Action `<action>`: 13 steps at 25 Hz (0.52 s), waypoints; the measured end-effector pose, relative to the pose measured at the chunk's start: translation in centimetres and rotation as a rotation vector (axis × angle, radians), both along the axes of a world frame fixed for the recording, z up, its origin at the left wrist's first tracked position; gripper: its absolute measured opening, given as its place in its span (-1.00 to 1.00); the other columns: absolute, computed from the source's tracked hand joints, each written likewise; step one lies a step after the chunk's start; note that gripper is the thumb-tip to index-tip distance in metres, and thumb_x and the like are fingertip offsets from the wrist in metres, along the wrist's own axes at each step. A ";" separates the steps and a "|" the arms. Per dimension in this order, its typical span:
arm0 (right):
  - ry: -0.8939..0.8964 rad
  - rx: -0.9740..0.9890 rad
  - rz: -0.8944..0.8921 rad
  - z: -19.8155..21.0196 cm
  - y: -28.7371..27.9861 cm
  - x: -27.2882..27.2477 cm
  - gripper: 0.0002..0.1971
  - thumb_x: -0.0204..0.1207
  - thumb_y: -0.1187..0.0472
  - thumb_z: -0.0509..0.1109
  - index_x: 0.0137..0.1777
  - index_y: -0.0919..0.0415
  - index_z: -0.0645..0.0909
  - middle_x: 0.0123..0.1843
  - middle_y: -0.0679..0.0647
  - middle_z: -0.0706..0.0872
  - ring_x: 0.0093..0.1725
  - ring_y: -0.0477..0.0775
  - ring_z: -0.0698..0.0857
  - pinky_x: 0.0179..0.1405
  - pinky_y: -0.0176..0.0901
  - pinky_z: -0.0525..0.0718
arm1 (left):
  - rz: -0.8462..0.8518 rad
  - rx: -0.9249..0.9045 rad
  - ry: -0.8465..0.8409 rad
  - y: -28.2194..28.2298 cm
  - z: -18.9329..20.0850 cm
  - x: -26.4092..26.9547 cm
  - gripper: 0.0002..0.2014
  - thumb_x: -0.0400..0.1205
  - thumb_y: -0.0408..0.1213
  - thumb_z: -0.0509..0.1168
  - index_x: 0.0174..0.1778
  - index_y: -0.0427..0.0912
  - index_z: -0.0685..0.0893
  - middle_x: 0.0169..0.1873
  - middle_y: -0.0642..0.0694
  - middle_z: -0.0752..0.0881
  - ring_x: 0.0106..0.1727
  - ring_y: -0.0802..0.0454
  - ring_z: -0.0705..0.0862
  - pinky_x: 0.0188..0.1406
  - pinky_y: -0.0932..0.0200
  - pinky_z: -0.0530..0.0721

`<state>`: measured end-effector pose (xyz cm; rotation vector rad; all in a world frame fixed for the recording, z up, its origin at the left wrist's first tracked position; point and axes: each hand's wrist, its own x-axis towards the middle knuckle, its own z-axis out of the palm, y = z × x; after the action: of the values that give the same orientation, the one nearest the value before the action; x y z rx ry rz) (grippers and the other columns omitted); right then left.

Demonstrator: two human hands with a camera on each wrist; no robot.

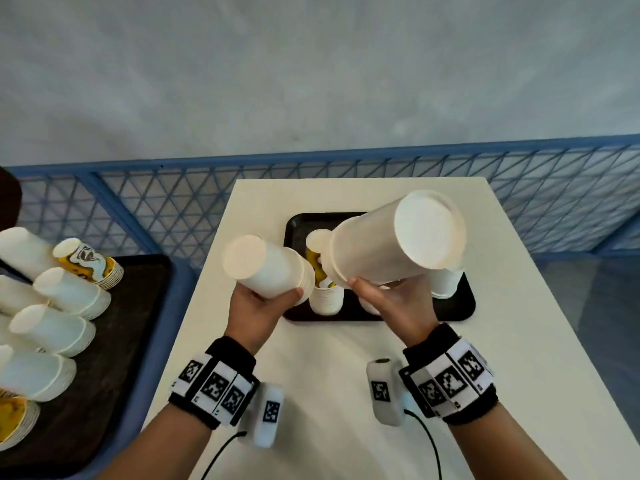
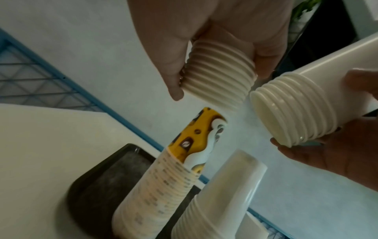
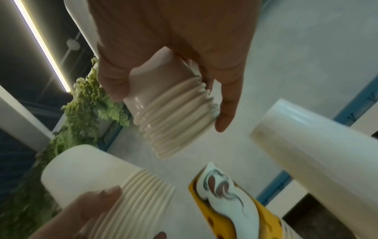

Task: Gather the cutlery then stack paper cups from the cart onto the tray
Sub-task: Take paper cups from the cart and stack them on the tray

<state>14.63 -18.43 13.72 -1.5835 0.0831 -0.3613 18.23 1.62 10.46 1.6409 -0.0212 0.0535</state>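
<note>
While my left hand [image 1: 258, 303] grips a short white ribbed-rim paper cup stack [image 1: 266, 268], base tilted up-left, my right hand [image 1: 398, 299] clamps a longer white paper stack [image 1: 391, 244], base up-right, rims nearly meeting above the black plastic tray [image 1: 460, 306].

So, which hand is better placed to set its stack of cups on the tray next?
Probably the right hand: its white stack hangs directly over the black tray, while the left hand holds its stack just off the tray's left edge.
</note>
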 end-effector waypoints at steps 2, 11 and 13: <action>-0.055 0.067 -0.015 1.2 -2.1 -0.3 -0.46 0.04 0.12 0.62 0.08 0.16 0.67 0.01 -0.05 0.80 0.06 -0.12 0.77 -0.04 -0.46 0.66 | 0.011 -0.019 -0.040 -1.6 1.2 0.0 -0.31 -0.01 -0.05 0.51 0.08 -0.16 0.64 -0.07 0.07 0.74 -0.07 0.37 0.73 -0.18 0.53 0.65; 0.069 -0.025 -0.135 -0.3 -7.5 4.2 -0.14 0.00 0.12 0.62 0.36 0.20 0.39 0.19 0.03 0.66 0.16 -0.02 0.68 0.19 -0.14 0.66 | -0.181 -0.051 -0.004 -7.8 1.5 -1.0 -0.25 0.04 -0.09 0.52 0.20 -0.19 0.59 0.03 -0.04 0.72 -0.05 0.38 0.72 -0.19 0.49 0.66; 0.262 -0.199 -0.084 -2.5 -7.3 5.8 -0.08 0.05 0.09 0.64 0.44 0.08 0.31 0.25 0.03 0.64 0.23 0.11 0.64 0.26 -0.01 0.62 | -0.205 -0.033 0.020 -8.1 0.9 -0.7 -0.20 0.06 -0.09 0.53 0.27 -0.24 0.56 0.09 -0.08 0.73 0.02 0.30 0.72 -0.09 0.44 0.67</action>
<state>20.41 -25.69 11.21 -1.8227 0.3243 -0.2310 17.48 -6.46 11.38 1.5989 -0.1717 -0.1190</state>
